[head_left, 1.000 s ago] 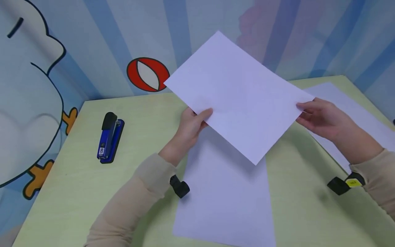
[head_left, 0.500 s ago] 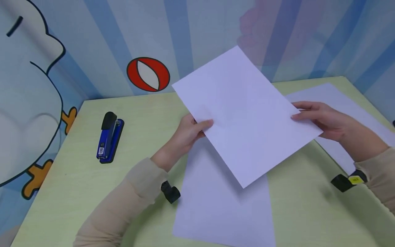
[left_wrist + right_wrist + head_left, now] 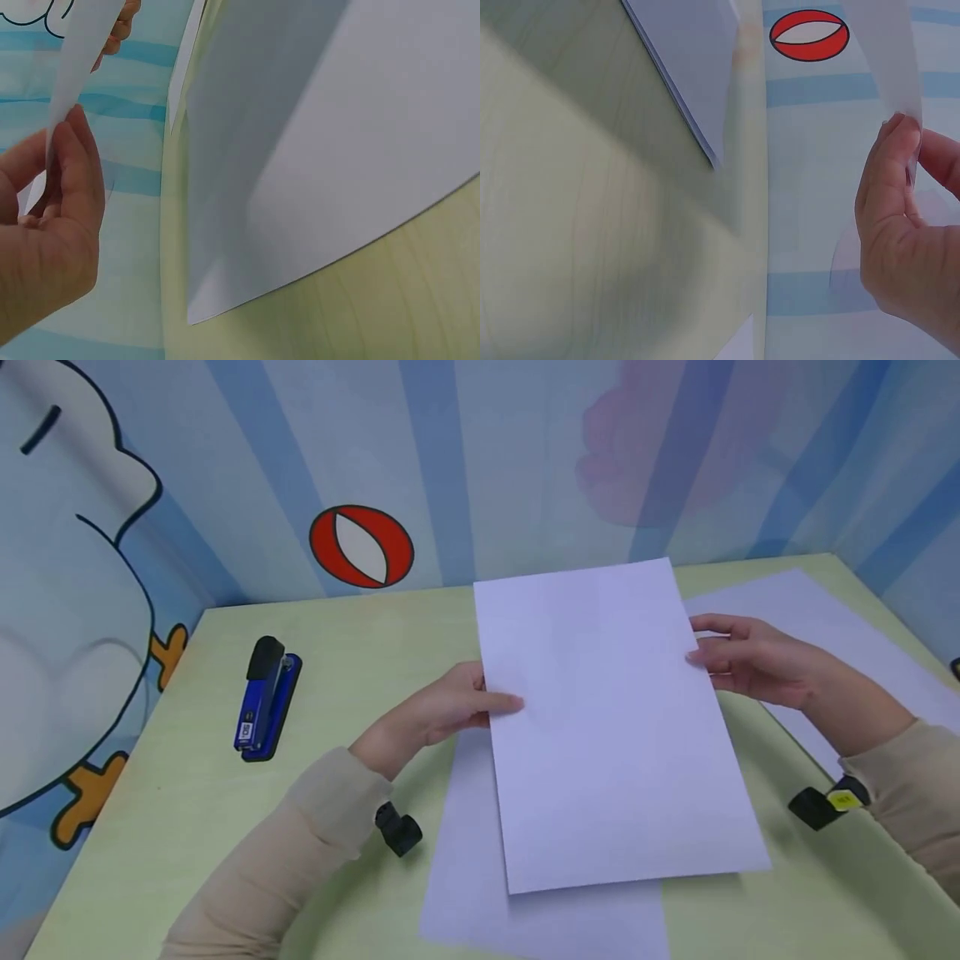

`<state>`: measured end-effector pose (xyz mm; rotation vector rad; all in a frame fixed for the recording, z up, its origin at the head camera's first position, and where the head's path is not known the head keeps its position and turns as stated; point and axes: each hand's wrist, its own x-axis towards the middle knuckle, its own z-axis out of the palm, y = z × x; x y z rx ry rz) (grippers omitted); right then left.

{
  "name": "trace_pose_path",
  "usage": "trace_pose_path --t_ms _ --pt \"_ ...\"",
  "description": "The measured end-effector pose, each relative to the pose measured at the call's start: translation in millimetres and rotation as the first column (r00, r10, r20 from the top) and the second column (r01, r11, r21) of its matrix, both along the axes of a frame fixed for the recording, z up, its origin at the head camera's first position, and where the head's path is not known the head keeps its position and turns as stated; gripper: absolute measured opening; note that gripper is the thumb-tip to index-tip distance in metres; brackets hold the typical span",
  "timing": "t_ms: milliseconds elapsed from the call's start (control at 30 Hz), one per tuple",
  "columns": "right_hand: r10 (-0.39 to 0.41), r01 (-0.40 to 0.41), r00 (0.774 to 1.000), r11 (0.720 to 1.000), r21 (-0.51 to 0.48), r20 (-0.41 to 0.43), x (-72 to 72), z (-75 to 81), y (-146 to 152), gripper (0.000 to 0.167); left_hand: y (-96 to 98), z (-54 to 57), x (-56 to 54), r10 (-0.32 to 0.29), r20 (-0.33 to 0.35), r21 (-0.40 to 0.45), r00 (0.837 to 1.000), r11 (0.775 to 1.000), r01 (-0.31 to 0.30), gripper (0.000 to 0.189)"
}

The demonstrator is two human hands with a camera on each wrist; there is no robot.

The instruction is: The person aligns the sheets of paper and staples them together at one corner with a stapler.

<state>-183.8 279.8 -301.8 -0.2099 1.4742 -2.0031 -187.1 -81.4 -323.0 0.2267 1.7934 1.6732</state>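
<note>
A white sheet of paper (image 3: pixel 615 743) is held upright and long side toward me in the head view, raised over the table. My left hand (image 3: pixel 453 702) pinches its left edge, thumb on the near face and fingers behind. At the opposite edge my right hand (image 3: pixel 765 660) holds the sheet between thumb and fingers; the right wrist view shows the same hand (image 3: pixel 900 217) with the paper (image 3: pixel 892 60) between them. Below lies other white paper (image 3: pixel 465 860) on the table, partly covered by the raised sheet. Its corner also shows as paper (image 3: pixel 315 187) in the left wrist view.
A blue and black stapler (image 3: pixel 267 702) stands on the left of the pale green table (image 3: pixel 180 827). More white paper (image 3: pixel 795 602) lies at the back right, partly behind the right hand. A printed wall (image 3: pixel 510 460) rises behind the table.
The held sheet has turned from a diagonal slant to nearly straight and come down lower. My left hand has moved down; the right hand has shifted along the sheet to its right edge.
</note>
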Motion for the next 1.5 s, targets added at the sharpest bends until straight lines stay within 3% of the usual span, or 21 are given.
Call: trace_pose_path --t_ms 133,267,367,467,633,767,1000,1200,1500 --pt "-0.048 0.047 0.999 0.998 0.037 0.021 -1.8 -3.0 -2 0.030 -3.0 -1.6 0.7 -0.055 0.027 -0.007 0.998 0.998 0.055 0.034" --pt "-0.093 0.089 0.995 0.992 0.093 0.037 -2.4 -6.0 -3 0.046 -6.0 -2.5 0.8 -0.107 0.062 -0.019 0.992 0.994 0.108 0.033" --pt "-0.074 0.072 0.997 0.990 0.120 0.015 -2.3 -10.2 -6 0.047 -8.8 -3.1 1.0 -0.136 0.071 -0.032 0.988 0.990 0.138 0.036" --pt "-0.049 0.049 0.999 0.987 0.151 0.001 -0.8 -15.4 -11 0.035 -11.8 -4.4 2.4 -0.142 0.091 -0.060 0.986 0.987 0.148 0.037" --pt "-0.051 0.044 0.999 0.957 0.288 0.017 3.3 -23.9 -23 0.032 -17.5 -9.1 3.6 -0.160 0.115 -0.095 0.980 0.981 0.171 0.039" --pt "-0.031 0.018 0.999 0.931 0.364 0.030 5.1 -30.5 -32 0.037 -22.5 -14.0 0.7 -0.140 0.085 -0.149 0.987 0.977 0.151 0.042" --pt "-0.014 -0.007 0.999 0.920 0.392 0.051 7.4 -40.6 -41 0.053 -26.2 -22.0 -8.1 -0.020 -0.011 -0.302 1.000 0.953 0.016 0.042" --pt "-0.003 -0.022 0.998 0.917 0.398 0.063 9.0 -43.1 -48 0.059 -27.8 -22.0 -7.8 -0.035 -0.082 -0.380 0.996 0.925 0.001 0.040" --pt "0.028 -0.043 0.999 0.900 0.433 0.041 7.9 -44.2 -53 0.060 -33.0 -23.2 -9.5 -0.041 -0.112 -0.447 0.993 0.895 -0.014 0.044"
